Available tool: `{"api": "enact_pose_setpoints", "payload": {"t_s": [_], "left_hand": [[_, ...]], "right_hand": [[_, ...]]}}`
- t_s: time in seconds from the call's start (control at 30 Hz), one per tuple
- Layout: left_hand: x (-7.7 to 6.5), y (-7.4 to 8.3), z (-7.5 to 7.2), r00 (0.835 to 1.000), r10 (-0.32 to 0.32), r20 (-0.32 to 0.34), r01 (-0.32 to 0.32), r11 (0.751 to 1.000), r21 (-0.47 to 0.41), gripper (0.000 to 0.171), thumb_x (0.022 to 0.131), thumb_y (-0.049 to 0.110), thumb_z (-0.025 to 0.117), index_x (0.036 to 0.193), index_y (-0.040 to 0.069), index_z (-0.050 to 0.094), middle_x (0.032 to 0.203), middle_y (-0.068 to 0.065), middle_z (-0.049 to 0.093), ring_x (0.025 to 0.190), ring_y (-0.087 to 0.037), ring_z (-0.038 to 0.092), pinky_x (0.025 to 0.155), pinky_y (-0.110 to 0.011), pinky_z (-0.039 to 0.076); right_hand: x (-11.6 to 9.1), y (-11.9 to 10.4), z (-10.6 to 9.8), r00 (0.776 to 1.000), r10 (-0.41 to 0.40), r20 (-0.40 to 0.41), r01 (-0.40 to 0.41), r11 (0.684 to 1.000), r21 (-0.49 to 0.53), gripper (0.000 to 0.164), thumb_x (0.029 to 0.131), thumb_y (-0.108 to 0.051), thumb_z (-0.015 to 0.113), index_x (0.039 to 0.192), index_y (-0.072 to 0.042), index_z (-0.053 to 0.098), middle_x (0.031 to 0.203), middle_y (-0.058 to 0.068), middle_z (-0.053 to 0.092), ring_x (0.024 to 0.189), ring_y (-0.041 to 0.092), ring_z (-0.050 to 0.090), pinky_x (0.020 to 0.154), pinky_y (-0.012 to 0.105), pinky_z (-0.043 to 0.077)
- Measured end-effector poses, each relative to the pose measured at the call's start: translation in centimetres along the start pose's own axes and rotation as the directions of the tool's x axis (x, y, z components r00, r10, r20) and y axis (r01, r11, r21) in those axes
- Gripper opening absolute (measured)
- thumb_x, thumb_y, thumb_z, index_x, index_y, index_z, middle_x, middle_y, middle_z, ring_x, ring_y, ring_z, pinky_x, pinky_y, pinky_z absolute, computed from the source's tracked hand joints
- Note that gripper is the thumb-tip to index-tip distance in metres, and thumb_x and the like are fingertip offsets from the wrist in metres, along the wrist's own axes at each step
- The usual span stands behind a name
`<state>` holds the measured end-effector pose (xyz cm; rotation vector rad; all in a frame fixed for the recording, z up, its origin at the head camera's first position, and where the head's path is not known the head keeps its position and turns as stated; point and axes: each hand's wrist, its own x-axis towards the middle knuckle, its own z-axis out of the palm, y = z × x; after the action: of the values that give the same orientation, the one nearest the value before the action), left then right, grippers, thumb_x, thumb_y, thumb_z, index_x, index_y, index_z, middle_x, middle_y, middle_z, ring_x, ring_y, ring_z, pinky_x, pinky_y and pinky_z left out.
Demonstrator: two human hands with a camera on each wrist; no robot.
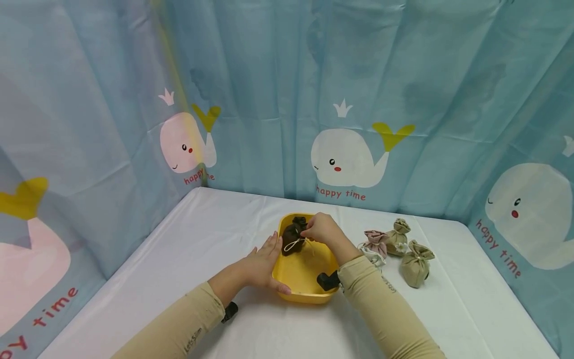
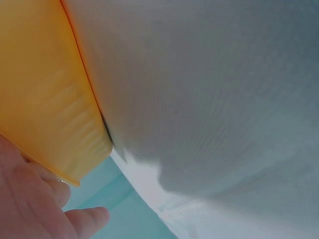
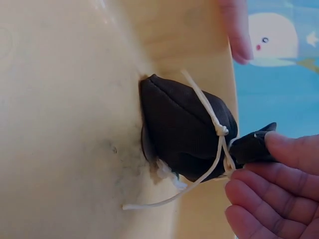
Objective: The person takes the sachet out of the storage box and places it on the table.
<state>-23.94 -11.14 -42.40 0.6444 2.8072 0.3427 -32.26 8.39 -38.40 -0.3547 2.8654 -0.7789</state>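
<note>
In the head view, a dark drawstring pouch sits in the far left part of a yellow plastic basin. My right hand pinches the pouch's gathered neck between thumb and fingers. The right wrist view shows the dark pouch against the basin floor, with a knotted cream cord and a small white trim low on its side. My left hand lies along the basin's left rim, fingers extended and thumb near the front corner. In the left wrist view its fingers reach past the rim.
Right of the basin stand two tan pouches, a pink pouch and a whitish one partly behind my right forearm. A white cloth covers the table. Blue whale-print curtains hang behind and at both sides.
</note>
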Motion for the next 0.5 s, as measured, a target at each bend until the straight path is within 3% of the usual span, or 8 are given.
{"api": "enact_pose_setpoints", "payload": {"t_s": [0.23,0.4,0.5], "left_hand": [[0.01,0.04,-0.03,1.000,-0.002,0.000,0.002,1.000,0.007,0.133,0.054,0.083,0.053,0.147,0.007,-0.004,0.152,-0.010,-0.013,0.140,-0.023,-0.005,0.107,-0.054,0.014],[-0.07,0.16,-0.19,1.000,-0.004,-0.002,0.004,1.000,0.007,0.135,0.052,0.084,0.053,0.147,0.006,-0.004,0.152,-0.011,-0.012,0.140,-0.023,-0.005,0.106,-0.055,0.015],[-0.08,0.11,-0.11,1.000,-0.008,0.000,0.008,1.000,0.011,0.136,0.051,0.085,0.052,0.147,0.007,-0.005,0.152,-0.011,-0.013,0.140,-0.023,-0.005,0.106,-0.055,0.015]], "right_hand": [[0.38,0.13,0.24,0.999,0.012,-0.047,-0.013,1.000,-0.014,0.033,0.079,-0.032,0.071,0.068,-0.001,0.071,0.065,0.011,0.066,0.052,0.015,0.053,0.048,0.025,0.042],[0.45,0.36,0.14,0.997,0.025,-0.069,-0.024,1.000,0.006,0.026,0.080,-0.022,0.069,0.064,-0.003,0.069,0.061,0.008,0.064,0.050,0.015,0.051,0.049,0.024,0.042],[0.33,0.44,0.14,0.997,0.032,-0.077,-0.031,0.999,0.023,0.032,0.082,-0.024,0.067,0.056,-0.005,0.065,0.053,0.005,0.060,0.047,0.015,0.049,0.046,0.024,0.040]]}}
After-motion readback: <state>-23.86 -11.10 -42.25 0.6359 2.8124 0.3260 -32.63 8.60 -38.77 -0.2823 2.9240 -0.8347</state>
